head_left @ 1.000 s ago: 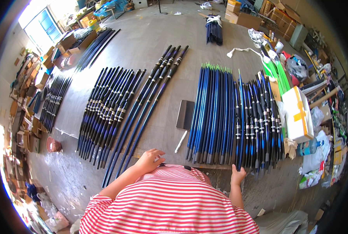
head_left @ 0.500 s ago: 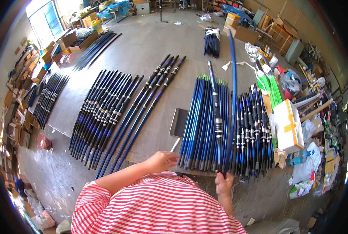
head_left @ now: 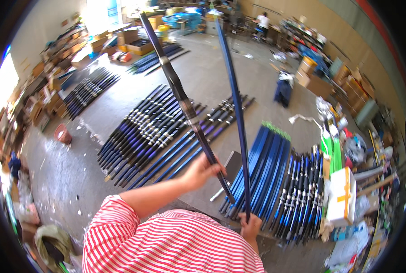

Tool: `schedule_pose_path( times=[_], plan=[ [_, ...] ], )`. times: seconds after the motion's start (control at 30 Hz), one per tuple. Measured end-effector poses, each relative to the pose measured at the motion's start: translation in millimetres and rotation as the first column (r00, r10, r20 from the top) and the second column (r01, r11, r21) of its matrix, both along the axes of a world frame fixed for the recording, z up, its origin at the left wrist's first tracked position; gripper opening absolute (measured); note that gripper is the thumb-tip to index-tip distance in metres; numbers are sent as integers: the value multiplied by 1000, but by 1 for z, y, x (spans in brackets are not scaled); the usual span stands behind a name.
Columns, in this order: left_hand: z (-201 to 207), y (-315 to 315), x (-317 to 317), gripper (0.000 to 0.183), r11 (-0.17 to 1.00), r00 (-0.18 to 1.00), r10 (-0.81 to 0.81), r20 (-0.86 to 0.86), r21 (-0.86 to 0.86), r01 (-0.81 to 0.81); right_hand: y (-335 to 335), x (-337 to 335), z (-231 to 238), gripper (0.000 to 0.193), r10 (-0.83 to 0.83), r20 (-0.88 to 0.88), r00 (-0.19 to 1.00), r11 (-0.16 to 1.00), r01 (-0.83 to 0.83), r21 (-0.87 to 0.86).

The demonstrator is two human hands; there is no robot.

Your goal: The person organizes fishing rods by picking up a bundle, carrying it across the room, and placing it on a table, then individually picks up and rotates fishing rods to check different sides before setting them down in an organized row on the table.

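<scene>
While two long rods are raised over a workshop floor, the scene is laid out as follows.

Left hand: the left hand point(head_left: 202, 172) is closed around a black rod point(head_left: 181, 96) near its lower part; the rod is tilted up and to the left, its silver band seen partway along.
Right hand: the right hand point(head_left: 250, 226) is clamped on the bottom end of a blue rod point(head_left: 236, 107), which is held almost upright.
Rods together: the two shafts are seen close together low down and well apart at the top.
Floor right: a fan of blue rods point(head_left: 267, 167) is laid just beyond the right hand.
Floor left: rows of dark rods point(head_left: 145, 134) are spread on the concrete floor point(head_left: 66, 168).
Far right: a white box point(head_left: 341, 196) with yellow tape is seen beside green rods point(head_left: 330, 148).
</scene>
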State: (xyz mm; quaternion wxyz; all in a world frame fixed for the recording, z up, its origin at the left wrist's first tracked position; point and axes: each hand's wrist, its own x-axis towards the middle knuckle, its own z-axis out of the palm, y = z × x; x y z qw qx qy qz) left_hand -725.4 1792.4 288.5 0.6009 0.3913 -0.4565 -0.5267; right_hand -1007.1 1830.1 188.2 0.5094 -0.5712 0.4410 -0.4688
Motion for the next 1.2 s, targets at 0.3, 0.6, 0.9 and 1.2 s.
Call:
schedule_pose_path(
  times=[0.3, 0.6, 0.9, 1.2],
  plan=[
    [85, 23, 211, 22, 777, 778, 628, 19, 21, -629, 13, -84, -45, 58, 166, -432, 887, 986, -148, 75],
    [107, 65, 369, 13, 414, 394, 889, -233, 40, -909, 0, -133, -45, 46, 139, -438, 888, 990, -123, 66],
    [112, 103, 387, 17, 346, 347, 934, 81, 29, -938, 18, -122, -13, 28, -87, -636, 767, 932, -163, -325],
    [25, 99, 201, 19, 691, 686, 723, -80, 94, -717, 29, -88, 13, 39, 57, -402, 914, 997, -32, 70]
  ],
)
